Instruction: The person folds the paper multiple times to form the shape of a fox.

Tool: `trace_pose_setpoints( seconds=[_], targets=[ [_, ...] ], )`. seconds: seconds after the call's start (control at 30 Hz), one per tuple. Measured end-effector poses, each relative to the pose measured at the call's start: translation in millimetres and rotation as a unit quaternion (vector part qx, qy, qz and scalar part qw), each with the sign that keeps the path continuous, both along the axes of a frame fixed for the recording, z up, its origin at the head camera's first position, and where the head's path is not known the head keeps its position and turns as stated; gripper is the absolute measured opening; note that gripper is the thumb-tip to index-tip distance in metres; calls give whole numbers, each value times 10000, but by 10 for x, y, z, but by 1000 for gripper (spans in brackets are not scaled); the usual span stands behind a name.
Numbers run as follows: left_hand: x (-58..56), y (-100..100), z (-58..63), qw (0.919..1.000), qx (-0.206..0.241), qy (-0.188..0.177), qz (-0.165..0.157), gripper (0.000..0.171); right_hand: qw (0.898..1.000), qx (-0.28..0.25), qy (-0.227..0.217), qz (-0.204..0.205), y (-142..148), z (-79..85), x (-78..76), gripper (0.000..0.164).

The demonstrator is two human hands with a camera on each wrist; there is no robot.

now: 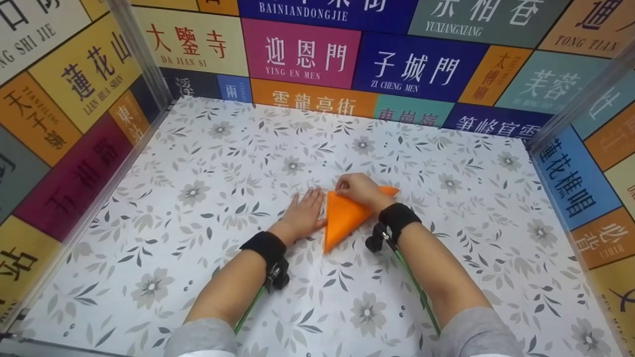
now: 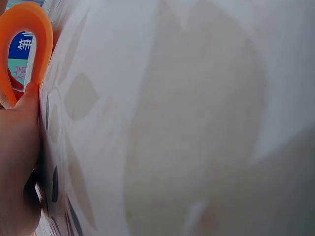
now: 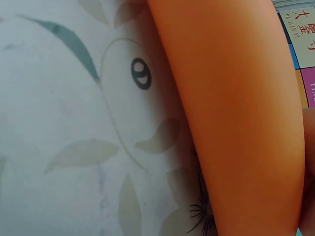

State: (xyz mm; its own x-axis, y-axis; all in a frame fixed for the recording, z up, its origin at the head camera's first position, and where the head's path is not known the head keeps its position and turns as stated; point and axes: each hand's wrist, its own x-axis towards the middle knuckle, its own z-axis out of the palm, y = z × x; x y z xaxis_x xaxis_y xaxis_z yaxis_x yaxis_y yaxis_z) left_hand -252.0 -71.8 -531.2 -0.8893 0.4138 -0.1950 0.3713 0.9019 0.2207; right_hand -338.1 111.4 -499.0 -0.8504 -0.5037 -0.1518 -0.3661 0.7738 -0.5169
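Observation:
A sheet of orange paper (image 1: pixel 343 217), doubled over into a triangle, is on the patterned tabletop in the head view. Its fold is still rounded: in the left wrist view the paper (image 2: pixel 45 29) makes a raised loop, and in the right wrist view it (image 3: pixel 236 118) bulges across the picture. My left hand (image 1: pixel 301 215) lies flat with fingers spread at the paper's left edge, its thumb touching that edge. At the upper left corner, my right hand (image 1: pixel 361 188) pinches the paper with curled fingers. The palm hides part of the upper edge.
A white table covering (image 1: pixel 223 173) with grey leaves and flowers spreads around the paper. Upright panels (image 1: pixel 307 54) with coloured sign-like prints enclose the back and both sides. Small cameras on black bands (image 1: pixel 399 220) sit on both wrists, with green cables along the forearms.

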Motion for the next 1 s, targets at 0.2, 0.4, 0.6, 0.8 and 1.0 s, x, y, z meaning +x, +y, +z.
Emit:
trace_pose_setpoints(
  seconds=[0.2, 0.4, 0.6, 0.8, 1.0],
  targets=[
    [-10, 6, -16, 10000, -28, 22, -6, 75, 9994, 196, 251, -118, -31, -26, -9, 13],
    [-7, 6, -31, 9999, -119, -28, -17, 74, 9976, 434, 456, -291, -78, -70, -12, 14],
    [-2, -6, -9, 9999, -136, -69, -7, 73, 9958, 637, 519, -400, -120, -110, -30, 16],
    [-10, -10, 13, 9998, -151, -91, 2, 73, 9936, 822, 577, -509, -150, -106, -30, 17],
    [-14, -13, -4, 9997, -250, -62, -24, 74, 9920, 955, 533, -623, -168, -124, -31, 18]
  ],
)
